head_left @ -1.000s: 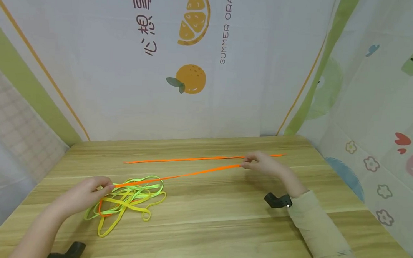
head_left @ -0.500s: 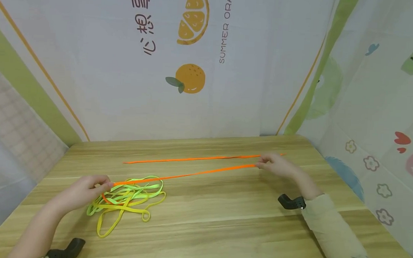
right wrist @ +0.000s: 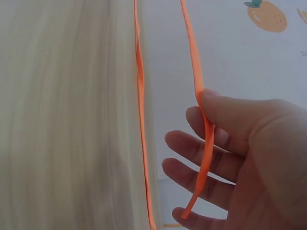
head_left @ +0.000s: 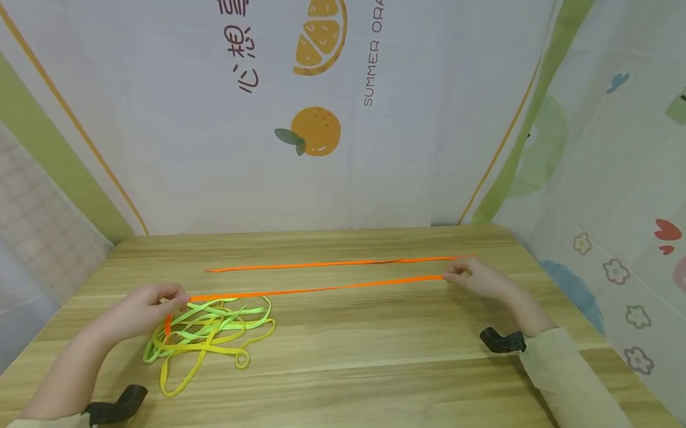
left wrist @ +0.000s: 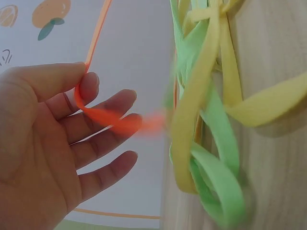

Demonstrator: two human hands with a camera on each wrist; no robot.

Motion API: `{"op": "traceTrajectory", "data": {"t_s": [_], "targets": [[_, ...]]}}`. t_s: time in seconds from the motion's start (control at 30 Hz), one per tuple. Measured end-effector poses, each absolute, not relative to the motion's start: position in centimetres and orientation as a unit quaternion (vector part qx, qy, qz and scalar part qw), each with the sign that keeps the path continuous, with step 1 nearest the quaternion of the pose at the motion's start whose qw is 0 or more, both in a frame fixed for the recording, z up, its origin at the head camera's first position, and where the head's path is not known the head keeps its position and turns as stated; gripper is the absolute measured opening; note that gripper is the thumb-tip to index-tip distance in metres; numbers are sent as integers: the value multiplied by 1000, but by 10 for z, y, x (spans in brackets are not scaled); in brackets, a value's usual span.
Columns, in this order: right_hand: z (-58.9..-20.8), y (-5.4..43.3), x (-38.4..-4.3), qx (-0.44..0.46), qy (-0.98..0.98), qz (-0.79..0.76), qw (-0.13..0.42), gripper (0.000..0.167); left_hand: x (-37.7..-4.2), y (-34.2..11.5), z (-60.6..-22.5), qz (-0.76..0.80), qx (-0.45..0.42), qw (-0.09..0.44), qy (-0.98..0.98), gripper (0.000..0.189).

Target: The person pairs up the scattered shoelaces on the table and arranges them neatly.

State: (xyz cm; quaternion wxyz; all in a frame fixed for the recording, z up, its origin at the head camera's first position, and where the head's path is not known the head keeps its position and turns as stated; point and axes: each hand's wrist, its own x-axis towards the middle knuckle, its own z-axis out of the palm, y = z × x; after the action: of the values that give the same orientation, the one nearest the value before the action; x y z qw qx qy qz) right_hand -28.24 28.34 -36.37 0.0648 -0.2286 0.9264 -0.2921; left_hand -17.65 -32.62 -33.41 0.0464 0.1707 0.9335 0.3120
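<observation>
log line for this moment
left hand: pinches orange lace; right hand: pinches same lace near its end; other orange lace: lies along table; green lacing, yellow lacing: tangled on table

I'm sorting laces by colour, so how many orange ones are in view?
2: the far lace lies along the back of the table, and the held lace runs between the left hand and right hand. More may be hidden in the yellow-green tangle.

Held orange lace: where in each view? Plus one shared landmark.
Head: held orange lace across the middle, left hand to right hand.
Left wrist: lace from top edge, left of centre, then bends right.
Right wrist: lace right of centre, top edge to near the bottom.
Landmark: printed whole orange, in all three.
</observation>
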Motion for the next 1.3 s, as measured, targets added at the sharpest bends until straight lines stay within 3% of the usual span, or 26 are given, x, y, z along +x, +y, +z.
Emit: {"op": "traceTrajectory", "data": {"t_s": [0.4, 0.83, 1.3], "targets": [[-365, 298, -284, -234, 933, -272, 27, 25, -191, -334, -338, 308, 174, 28, 935, 26], [-370, 317, -289, -220, 933, -283, 15, 27, -207, -339, -342, 322, 159, 52, 932, 31], [-365, 331, -303, -163, 938, -303, 44, 34, -220, -344, -347, 329, 140, 58, 932, 33]]}}
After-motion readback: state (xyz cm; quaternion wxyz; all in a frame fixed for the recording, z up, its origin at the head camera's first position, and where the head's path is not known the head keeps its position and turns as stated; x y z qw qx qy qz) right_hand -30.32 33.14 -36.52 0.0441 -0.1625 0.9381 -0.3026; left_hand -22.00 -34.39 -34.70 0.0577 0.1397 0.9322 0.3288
